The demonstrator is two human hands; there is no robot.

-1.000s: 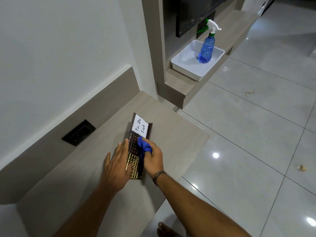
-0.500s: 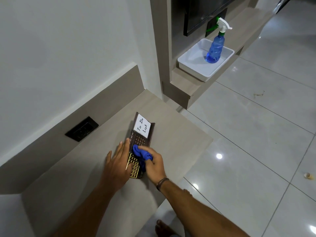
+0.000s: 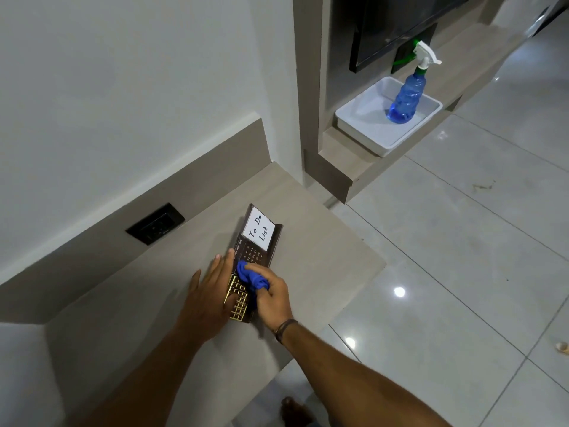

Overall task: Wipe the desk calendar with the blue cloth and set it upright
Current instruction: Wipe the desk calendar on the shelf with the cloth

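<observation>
The dark brown desk calendar (image 3: 252,254) lies flat on the beige desk (image 3: 323,257), with a white "To Do List" note at its far end and gold grid squares at its near end. My left hand (image 3: 209,294) rests flat with fingers spread on the calendar's left edge, pinning it down. My right hand (image 3: 272,295) is closed on the bunched blue cloth (image 3: 251,277), pressed onto the middle of the calendar. The cloth and my hands hide the calendar's middle part.
A black wall socket (image 3: 155,223) sits in the panel behind the desk. On a lower shelf at the back right, a white tray (image 3: 363,127) holds a blue spray bottle (image 3: 406,97). Glossy tiled floor lies to the right, past the desk's edge.
My right hand has slid the blue cloth a little nearer along the calendar, from by the note toward the middle. My left hand has kept its place. The camera view shifted slightly.
</observation>
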